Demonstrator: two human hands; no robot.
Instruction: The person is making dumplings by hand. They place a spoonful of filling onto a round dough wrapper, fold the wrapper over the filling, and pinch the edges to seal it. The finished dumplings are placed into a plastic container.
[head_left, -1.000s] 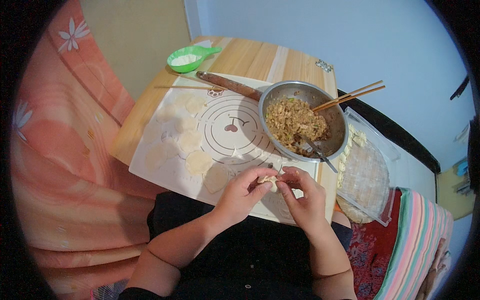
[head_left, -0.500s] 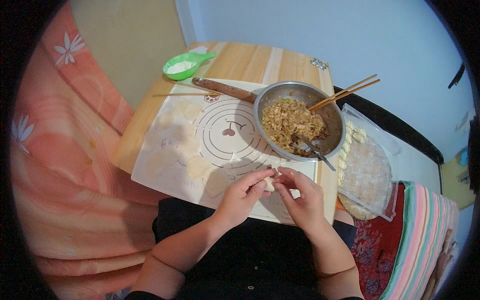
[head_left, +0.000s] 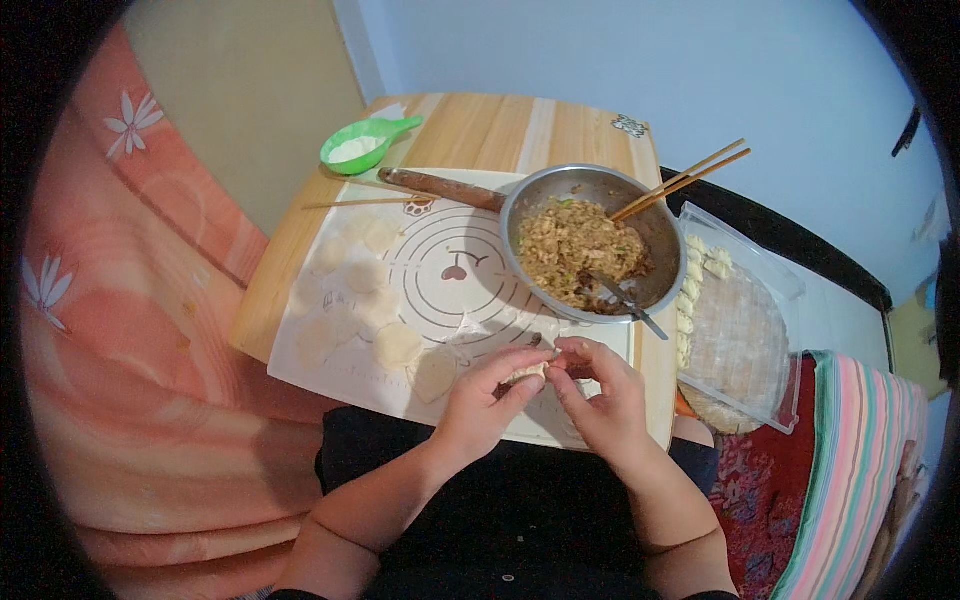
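Note:
Between my two hands, above the near edge of the white kneading mat (head_left: 330, 370), is a small pale dumpling (head_left: 528, 373). My left hand (head_left: 487, 393) is closed on its left part, thumb and fingers pinching the dough. My right hand (head_left: 603, 395) pinches its right end with thumb and forefinger. Fingers cover much of the dumpling. To the left of my hands, several round dough wrappers (head_left: 398, 346) lie on the mat. Just beyond my hands stands a steel bowl (head_left: 508, 215) of minced filling (head_left: 578, 245), with a spoon (head_left: 632, 305) and chopsticks (head_left: 680, 180) in it.
A rolling pin (head_left: 440, 188) lies beside the bowl, and a thin stick (head_left: 365, 202) lies near it. At the far left of the wooden table (head_left: 490, 125) sits a green scoop (head_left: 365, 148) of white flour. Right of the table, a clear tray (head_left: 745, 335) carries rows of dumplings (head_left: 690, 295).
The dumpling has turned in my fingers and now lies more lengthwise between both hands. The whole view has shifted slightly. Both hands keep their pinch.

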